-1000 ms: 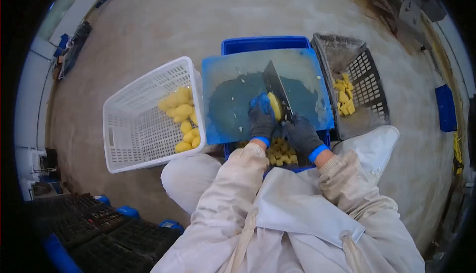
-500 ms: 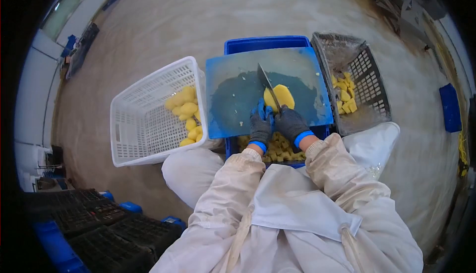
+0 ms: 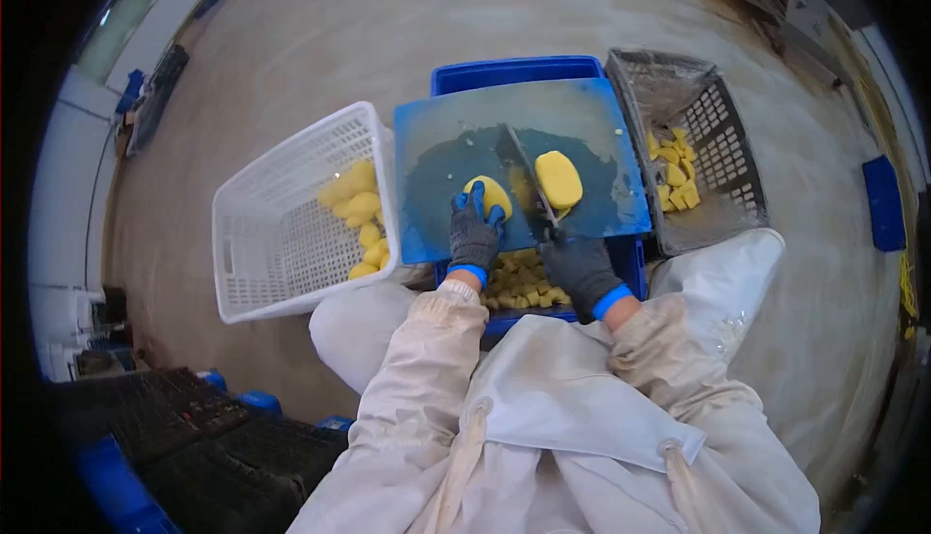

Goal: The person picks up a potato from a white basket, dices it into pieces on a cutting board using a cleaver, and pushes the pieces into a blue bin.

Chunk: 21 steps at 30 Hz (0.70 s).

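While the right hand (image 3: 582, 267) grips the knife (image 3: 532, 180), the left hand (image 3: 473, 235) spreads over the left yellow piece (image 3: 494, 194) — right yellow piece (image 3: 560, 181) separate.

No readable text, label, brand, number or sign in view.
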{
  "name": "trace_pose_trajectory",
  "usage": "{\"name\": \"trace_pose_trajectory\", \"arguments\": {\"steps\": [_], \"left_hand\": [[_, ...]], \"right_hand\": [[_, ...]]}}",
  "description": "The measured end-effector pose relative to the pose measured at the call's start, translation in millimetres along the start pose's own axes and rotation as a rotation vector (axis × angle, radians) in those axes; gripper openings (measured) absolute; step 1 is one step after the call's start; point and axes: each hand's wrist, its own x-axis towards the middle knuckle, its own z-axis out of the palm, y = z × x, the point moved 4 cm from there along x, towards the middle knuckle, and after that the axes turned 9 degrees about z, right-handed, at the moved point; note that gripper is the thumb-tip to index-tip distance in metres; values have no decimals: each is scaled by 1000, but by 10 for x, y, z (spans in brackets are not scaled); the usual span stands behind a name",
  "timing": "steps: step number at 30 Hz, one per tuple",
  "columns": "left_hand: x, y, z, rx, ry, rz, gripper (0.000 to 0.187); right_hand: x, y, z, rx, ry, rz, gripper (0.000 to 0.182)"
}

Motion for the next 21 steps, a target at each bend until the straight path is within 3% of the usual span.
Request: {"name": "trace_pose_trajectory", "arguments": {"steps": [1,3,7,13,17,19,21], "left_hand": [[4,-59,-3,7,8,-15,49],[-16,-215,12,-114,37,-162,43],[-101,-346,-19,-102,86,-170,39],[-75,-379,47,-101,-27,-298,40],[-77,-380,63,-22,-26,-207,42],[-45,-317,-8,14,-44,-178,42],[-71,-289,-61,-92,-56,-272,40]], "right_hand": [[-44,-63,-89,-2,-11,-14,31],[-154,-111,-308,179,-75,153,30],[-192,-210,-291,58,-43,81,30],[-153,-329,-250,-90,-128,90,30],[62,-276,148,-115,-147,79,30],[216,-365,189,-50,-36,1,30],[130,-413,112,-12,-22,25,30]]}}
